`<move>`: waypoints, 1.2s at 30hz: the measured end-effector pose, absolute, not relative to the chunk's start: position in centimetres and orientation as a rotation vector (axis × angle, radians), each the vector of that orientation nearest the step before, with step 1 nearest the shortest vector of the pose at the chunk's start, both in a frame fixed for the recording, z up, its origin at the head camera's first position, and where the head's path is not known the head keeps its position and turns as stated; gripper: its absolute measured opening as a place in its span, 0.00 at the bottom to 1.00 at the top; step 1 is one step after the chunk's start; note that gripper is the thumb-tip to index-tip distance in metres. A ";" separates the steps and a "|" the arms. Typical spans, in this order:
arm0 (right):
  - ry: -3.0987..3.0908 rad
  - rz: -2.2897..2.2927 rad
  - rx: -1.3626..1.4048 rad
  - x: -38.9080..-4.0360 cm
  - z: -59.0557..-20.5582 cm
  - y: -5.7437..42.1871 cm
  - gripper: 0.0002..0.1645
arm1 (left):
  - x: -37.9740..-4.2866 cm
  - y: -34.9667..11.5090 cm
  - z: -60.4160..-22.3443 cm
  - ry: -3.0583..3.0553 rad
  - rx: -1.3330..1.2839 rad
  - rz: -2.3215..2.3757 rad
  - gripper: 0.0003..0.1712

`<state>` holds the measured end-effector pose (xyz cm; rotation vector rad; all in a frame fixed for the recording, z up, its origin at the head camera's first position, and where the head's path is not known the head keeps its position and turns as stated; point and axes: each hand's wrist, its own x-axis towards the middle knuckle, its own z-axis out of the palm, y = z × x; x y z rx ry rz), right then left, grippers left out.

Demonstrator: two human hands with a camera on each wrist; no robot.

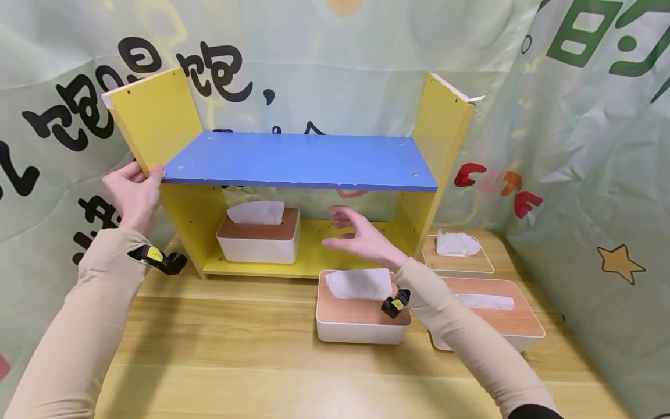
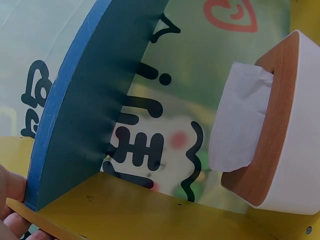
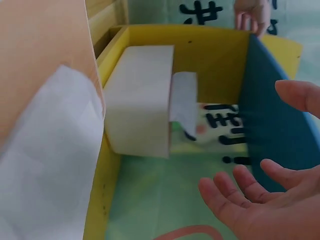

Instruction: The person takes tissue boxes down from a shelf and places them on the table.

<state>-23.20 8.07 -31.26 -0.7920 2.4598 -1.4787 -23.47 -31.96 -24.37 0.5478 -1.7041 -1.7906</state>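
A small shelf unit has yellow side panels (image 1: 157,119) and a blue middle board (image 1: 303,160). At its left side, my left hand (image 1: 133,195) grips the panel's front edge, its thumb by the blue board's corner. Inside the lower compartment, towards the left, sits a tissue box (image 1: 256,247) with a white body and wood-grain lid. My right hand (image 1: 361,235) is in front of that compartment, right of this box, fingers spread and holding nothing. Below it a second tissue box (image 1: 356,331) stands on the table. The right wrist view shows the right palm (image 3: 280,210) apart from the blue board.
On the wooden table (image 1: 220,349), another tissue box (image 1: 492,285) stands at the right, partly behind my right forearm. A further tissue box (image 1: 458,262) is beside the unit's right panel. A printed curtain (image 1: 581,174) hangs behind and around the table.
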 end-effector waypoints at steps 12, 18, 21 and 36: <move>2.509 -1.340 -0.725 -26.6 -31.1 5.0 0.50 | -23.6 -32.0 -24.4 -1.720 0.558 -1.778 0.26; 2.504 -1.328 -0.693 -27.4 -31.0 3.6 0.54 | -23.6 -32.1 -24.4 -1.720 0.557 -1.775 0.26; 2.497 -1.328 -0.677 -27.7 -31.2 3.0 0.55 | -23.6 -32.0 -24.5 -1.721 0.561 -1.776 0.27; 2.459 -1.373 -0.643 -29.3 -32.2 1.3 0.62 | -23.6 -32.0 -24.5 -1.732 0.558 -1.761 0.26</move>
